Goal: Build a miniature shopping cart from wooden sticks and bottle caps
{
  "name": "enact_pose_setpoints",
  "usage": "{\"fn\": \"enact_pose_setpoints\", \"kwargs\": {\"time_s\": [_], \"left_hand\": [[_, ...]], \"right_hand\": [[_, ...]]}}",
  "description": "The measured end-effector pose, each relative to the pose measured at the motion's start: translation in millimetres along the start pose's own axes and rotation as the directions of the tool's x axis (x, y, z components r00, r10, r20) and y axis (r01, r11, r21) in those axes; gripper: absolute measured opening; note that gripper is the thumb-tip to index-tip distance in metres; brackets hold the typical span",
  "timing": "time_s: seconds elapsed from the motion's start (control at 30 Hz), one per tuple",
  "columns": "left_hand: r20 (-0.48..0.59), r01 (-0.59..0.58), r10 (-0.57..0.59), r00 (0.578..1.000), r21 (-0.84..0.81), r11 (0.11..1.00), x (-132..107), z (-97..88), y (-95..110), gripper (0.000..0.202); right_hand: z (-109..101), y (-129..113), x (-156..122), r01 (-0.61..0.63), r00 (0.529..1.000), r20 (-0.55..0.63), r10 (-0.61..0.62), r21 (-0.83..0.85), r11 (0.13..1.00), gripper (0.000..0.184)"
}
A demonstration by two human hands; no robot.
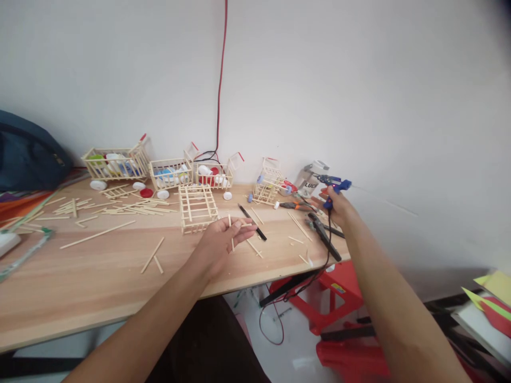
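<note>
My left hand [223, 236] is over the front of the wooden table, its fingers closed on thin wooden sticks [230, 243] that seem to cross. Just behind it stands a small stick-built frame [197, 206] with slatted sides. My right hand [335, 205] is wrapped round a blue hot glue gun [341, 185], raised over the table's right end with its nozzle to the left. A dark cable [329, 234] hangs from the glue gun. A black pen-like tool [253, 222] lies right of my left hand.
Several stick-built carts [117, 162] stand along the wall, some holding bottle caps. Loose sticks [139, 207] are strewn at left. Pliers [293, 206], a black clamp-like tool [324, 236] and a box [313, 178] sit at right. Red stools [339, 292] stand below the table edge.
</note>
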State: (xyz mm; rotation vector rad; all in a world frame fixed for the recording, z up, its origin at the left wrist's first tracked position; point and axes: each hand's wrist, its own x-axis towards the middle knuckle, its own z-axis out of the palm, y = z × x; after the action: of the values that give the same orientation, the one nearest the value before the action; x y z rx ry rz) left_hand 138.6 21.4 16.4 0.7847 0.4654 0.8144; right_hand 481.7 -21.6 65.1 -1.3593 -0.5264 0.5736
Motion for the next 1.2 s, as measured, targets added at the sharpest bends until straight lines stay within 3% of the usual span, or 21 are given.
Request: {"fn": "enact_pose_setpoints", "kwargs": {"time_s": [0.13, 0.27, 0.4, 0.5, 0.63, 0.8, 0.9, 1.03, 1.2], "left_hand": [[-0.019, 0.012, -0.011, 1.000, 0.030, 0.999, -4, -4.4, 5, 0.011], [-0.019, -0.018, 0.019, 1.000, 0.078, 0.997, -8, -10.8, 7, 0.017], [0.001, -0.005, 0.005, 1.000, 0.127, 0.992, -17, -21.4, 9, 0.027], [-0.036, -0.018, 0.025, 0.999, 0.179, 0.984, -24, -31.6, 13, 0.030], [-0.079, -0.017, 0.038, 0.996, 0.252, 0.968, -37, -41.4, 18, 0.034], [-0.110, 0.054, -0.018, 0.994, 0.335, 0.941, -56, -54.0, 18, 0.040], [-0.194, 0.061, 0.021, 0.981, 0.403, 0.913, -61, -64.2, 16, 0.040], [-0.230, 0.008, 0.137, 0.964, 0.537, 0.844, -62, -73.0, 18, 0.029], [-0.213, -0.055, 0.294, 0.932, 0.718, 0.694, -64, -77.3, 28, 0.015]], "right_hand": [[-7, -5, 5, 0.062, 0.996, -0.061, -0.062, 0.000, 0.998, 0.022], [-15, -25, -4, 0.151, 0.982, -0.118, -0.147, 0.028, 0.988, 0.025], [-19, -43, -35, 0.221, 0.972, -0.087, -0.217, 0.033, 0.975, 0.024], [-17, -43, -68, 0.265, 0.964, -0.017, -0.264, 0.031, 0.964, 0.027], [-13, -22, -102, 0.210, 0.978, 0.006, -0.210, 0.034, 0.977, 0.044], [-11, 17, -126, 0.134, 0.991, 0.025, -0.135, 0.027, 0.991, 0.043], [-4, 36, -145, 0.085, 0.992, 0.086, -0.088, 0.035, 0.996, 0.042], [23, 53, -172, 0.047, 0.982, 0.180, -0.058, 0.067, 0.997, 0.037], [73, 72, -196, 0.072, 0.940, 0.329, -0.091, 0.070, 0.995, 0.031]]}}
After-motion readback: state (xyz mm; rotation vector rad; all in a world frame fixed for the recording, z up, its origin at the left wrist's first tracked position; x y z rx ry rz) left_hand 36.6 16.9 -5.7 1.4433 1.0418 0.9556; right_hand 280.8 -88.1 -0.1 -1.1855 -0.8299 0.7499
